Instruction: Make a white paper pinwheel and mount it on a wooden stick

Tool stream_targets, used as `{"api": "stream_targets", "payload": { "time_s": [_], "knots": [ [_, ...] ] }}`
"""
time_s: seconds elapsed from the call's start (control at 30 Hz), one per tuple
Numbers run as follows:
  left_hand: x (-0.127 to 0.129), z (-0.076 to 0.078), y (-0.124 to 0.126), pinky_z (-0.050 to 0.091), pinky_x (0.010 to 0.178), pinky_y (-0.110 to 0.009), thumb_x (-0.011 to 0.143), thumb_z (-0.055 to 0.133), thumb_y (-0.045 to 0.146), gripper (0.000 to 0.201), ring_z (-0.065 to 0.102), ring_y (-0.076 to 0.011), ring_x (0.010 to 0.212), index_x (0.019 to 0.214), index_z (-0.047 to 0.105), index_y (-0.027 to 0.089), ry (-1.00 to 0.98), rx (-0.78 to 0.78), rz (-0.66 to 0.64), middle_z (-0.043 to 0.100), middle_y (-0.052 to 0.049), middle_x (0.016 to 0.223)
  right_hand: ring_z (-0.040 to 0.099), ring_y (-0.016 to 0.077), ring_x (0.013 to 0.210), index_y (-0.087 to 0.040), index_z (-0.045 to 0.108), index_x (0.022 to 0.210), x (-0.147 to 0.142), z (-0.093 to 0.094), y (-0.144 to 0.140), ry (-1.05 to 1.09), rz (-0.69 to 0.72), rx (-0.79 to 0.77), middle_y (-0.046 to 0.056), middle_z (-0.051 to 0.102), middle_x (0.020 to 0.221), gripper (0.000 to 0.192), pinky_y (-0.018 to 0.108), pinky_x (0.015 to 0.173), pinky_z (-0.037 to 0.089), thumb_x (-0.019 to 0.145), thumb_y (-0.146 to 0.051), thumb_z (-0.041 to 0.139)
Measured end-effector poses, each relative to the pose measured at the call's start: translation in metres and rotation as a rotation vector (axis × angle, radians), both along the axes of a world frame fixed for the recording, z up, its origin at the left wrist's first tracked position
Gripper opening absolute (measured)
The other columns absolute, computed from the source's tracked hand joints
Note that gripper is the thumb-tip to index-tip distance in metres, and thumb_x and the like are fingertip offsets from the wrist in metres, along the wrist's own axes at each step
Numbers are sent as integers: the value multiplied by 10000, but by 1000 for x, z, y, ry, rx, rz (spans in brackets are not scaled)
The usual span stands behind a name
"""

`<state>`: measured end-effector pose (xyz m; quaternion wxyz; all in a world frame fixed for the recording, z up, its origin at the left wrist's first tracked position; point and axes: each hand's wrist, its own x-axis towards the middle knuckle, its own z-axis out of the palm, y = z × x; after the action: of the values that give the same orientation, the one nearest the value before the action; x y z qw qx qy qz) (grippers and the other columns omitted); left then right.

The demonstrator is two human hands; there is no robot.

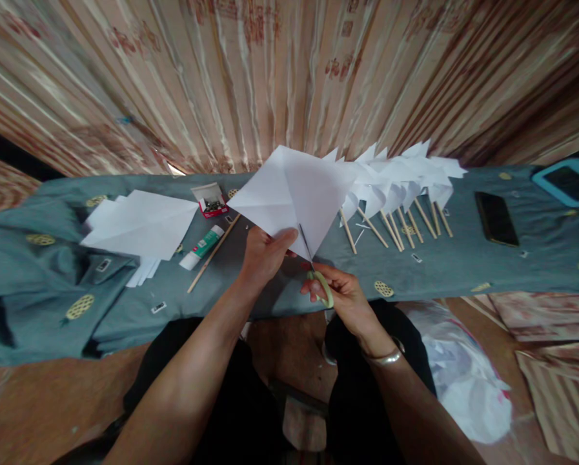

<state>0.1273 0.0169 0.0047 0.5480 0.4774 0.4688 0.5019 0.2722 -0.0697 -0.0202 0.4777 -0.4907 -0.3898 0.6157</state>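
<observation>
A creased square sheet of white paper (289,187) is held up above the table, one corner pointing toward me. My left hand (270,255) pinches its lower left edge, thumb on top. In my right hand (345,290) is a pair of scissors (324,287) with pale yellow-green handles. Their blades lie at the near corner of the sheet and run up into it. Just left of the paper are a wooden stick (214,253), a glue stick (202,247) with a green label, and a small red and white box (210,199) with its lid up, holding small dark pieces.
Several paper pinwheels (396,187) on wooden sticks lie in a row at the right. Folded white sheets (141,223) are stacked at the left. A dark phone (496,218) and a blue-framed device (572,184) lie far right. A plastic bag (463,374) sits on the floor.
</observation>
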Motion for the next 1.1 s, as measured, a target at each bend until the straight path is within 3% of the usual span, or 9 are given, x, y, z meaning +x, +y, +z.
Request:
{"api": "stream_targets", "payload": {
  "time_s": [0.6, 0.8, 1.1],
  "knots": [
    [2, -1, -4, 516, 464, -247, 655, 717, 272, 121, 596, -142, 503, 645, 672, 161, -25, -67, -17, 657, 1, 589, 544, 106, 527, -228, 720, 963, -5, 0, 1, -23, -36, 40, -22, 668, 632, 430, 249, 533, 469, 672, -529, 819],
    [3, 2, -7, 491, 450, -221, 658, 704, 267, 140, 575, -124, 466, 594, 651, 154, -40, -75, -58, 629, 11, 532, 518, 90, 525, -205, 689, 788, -6, 5, 2, -39, -16, 54, -13, 667, 623, 379, 214, 511, 439, 693, -557, 793],
    [4, 6, -9, 474, 444, -211, 640, 707, 263, 130, 573, -118, 451, 614, 656, 146, -69, -98, -58, 634, 19, 527, 528, 100, 514, -209, 678, 752, -5, 7, 2, -75, -24, 71, -7, 670, 607, 377, 222, 506, 452, 707, -571, 774]
  ]
}}
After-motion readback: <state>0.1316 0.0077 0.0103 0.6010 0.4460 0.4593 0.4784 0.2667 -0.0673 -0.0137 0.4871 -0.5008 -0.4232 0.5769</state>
